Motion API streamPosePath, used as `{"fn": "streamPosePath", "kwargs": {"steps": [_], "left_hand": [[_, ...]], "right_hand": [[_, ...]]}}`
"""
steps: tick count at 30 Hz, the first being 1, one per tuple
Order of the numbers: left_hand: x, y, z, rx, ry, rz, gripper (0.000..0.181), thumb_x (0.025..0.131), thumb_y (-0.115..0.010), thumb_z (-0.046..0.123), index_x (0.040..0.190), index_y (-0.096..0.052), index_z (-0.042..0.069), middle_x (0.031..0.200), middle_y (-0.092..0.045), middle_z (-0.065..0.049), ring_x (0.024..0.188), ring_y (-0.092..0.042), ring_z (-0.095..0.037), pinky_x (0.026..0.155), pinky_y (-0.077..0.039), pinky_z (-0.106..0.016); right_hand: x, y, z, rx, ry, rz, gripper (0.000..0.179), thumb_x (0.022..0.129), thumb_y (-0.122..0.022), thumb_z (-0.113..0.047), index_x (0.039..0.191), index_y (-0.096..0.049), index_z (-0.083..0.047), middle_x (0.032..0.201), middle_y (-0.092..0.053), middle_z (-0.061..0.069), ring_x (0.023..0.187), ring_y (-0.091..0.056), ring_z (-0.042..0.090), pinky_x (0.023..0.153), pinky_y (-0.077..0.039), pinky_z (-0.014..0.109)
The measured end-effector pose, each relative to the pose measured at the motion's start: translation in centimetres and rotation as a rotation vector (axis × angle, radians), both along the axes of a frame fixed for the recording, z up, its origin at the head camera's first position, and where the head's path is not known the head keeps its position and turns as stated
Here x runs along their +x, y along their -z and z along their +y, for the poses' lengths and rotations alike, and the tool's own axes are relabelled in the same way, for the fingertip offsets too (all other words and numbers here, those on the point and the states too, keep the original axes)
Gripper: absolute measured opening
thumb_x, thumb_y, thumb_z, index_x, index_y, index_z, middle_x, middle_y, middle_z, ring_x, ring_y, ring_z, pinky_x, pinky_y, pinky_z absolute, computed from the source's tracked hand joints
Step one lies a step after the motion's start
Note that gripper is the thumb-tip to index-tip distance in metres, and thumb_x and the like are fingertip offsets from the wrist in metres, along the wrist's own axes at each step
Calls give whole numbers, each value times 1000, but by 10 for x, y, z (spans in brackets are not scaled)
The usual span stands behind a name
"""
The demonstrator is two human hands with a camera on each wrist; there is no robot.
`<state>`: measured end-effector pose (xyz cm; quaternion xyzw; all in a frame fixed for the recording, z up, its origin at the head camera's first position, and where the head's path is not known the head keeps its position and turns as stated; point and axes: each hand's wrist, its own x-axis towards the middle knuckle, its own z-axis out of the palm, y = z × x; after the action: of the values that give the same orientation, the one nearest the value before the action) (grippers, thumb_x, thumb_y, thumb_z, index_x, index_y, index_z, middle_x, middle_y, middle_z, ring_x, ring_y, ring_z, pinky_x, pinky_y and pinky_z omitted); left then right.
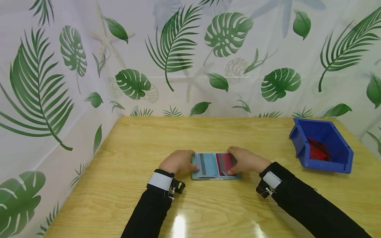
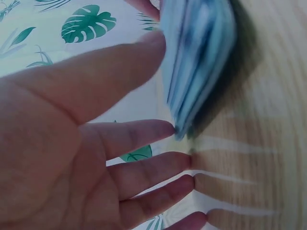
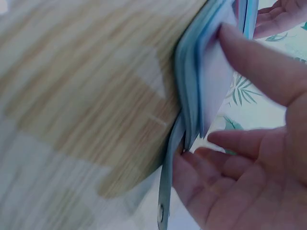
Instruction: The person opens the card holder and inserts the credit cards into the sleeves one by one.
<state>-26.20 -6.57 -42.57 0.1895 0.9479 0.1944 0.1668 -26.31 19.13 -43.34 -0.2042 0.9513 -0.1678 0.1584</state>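
Observation:
An opened card holder (image 1: 218, 165) lies on the table with its clear sleeves facing up. Its left side shows a blue card (image 1: 210, 162) with a grey stripe, and its right side a red card (image 1: 227, 162). My left hand (image 1: 177, 161) is at the left edge, thumb on the sleeves, fingers stretched out past the corner in the left wrist view. At the right edge, my right hand (image 1: 247, 160) grips the holder, thumb over the sleeves and fingers bent around the edge. A strap (image 3: 165, 187) with a metal snap hangs loose beside those fingers.
A blue plastic bin (image 1: 325, 163) stands at the right on the wooden table (image 1: 166, 134), with a red and black item (image 1: 318, 148) inside. Behind hangs a white curtain (image 1: 184, 96) with green leaf prints. Both wrists wear straps carrying small cameras.

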Motion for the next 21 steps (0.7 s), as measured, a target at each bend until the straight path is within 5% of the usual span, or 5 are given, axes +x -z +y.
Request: {"fn": "streamPosePath", "kwargs": {"steps": [9,16,21], "left_hand": [[1,2,2,-27,-34,86,76,79,-80,41,142,-52,10,130,-62,-10,117,-58,-29,96,-46,-42],[3,5,6,-111,-25,145,74,78,-77,51,138,-56,14,126,-64,-7,113,-60,-27,90,-49,-40],[3,6,4,-92,-41,142,70,82,-75,50,139,-55,16,129,-63,-6,116,-58,-28,92,-48,-41]], "right_hand": [[-1,-5,-13,30,61,-25,79,74,-86,-21,132,-47,14,127,-55,26,109,-55,34,93,-46,46],[2,-7,-15,0,101,-8,79,71,-88,-18,130,-47,16,120,-57,24,101,-56,30,87,-49,44],[2,-7,-18,-24,115,8,65,67,-91,-19,110,-52,10,94,-58,13,82,-55,23,73,-49,38]]}}
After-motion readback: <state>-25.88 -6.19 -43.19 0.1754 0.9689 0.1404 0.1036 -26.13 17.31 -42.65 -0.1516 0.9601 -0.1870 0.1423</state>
